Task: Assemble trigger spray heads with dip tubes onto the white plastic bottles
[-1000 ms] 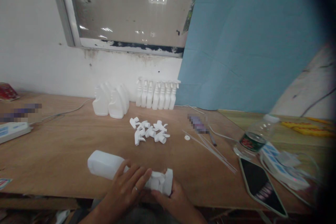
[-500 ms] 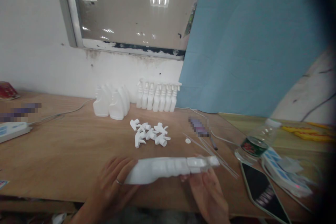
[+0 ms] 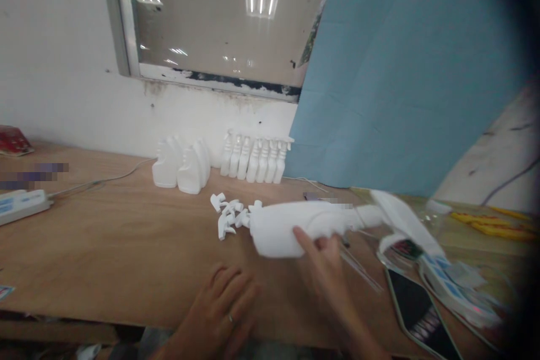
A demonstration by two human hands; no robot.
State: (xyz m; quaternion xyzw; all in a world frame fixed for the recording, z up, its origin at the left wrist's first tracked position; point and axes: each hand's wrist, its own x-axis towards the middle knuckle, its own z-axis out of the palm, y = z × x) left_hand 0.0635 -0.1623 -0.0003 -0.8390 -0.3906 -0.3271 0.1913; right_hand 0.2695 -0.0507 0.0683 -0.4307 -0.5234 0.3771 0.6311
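Note:
My right hand (image 3: 324, 270) grips a white spray bottle (image 3: 295, 226) with a trigger head (image 3: 400, 219), held on its side above the table, head pointing right. The picture of it is smeared by motion. My left hand (image 3: 223, 312) lies near the table's front edge with fingers stretched out, a ring on one finger, holding nothing. Behind the bottle lies a small heap of loose white trigger heads (image 3: 230, 215). Thin clear tubes (image 3: 360, 270) lie on the wood to the right of my hand.
Empty white bottles (image 3: 181, 166) and a row of finished spray bottles (image 3: 257, 158) stand by the wall. A phone (image 3: 419, 312), a water bottle (image 3: 407, 247), white packets (image 3: 455, 287) and yellow tools (image 3: 493, 219) are at the right. A power strip (image 3: 21, 205) lies left.
My right hand carried the spray bottle up and to the right. My left hand let go of it and sank to the table's front edge.

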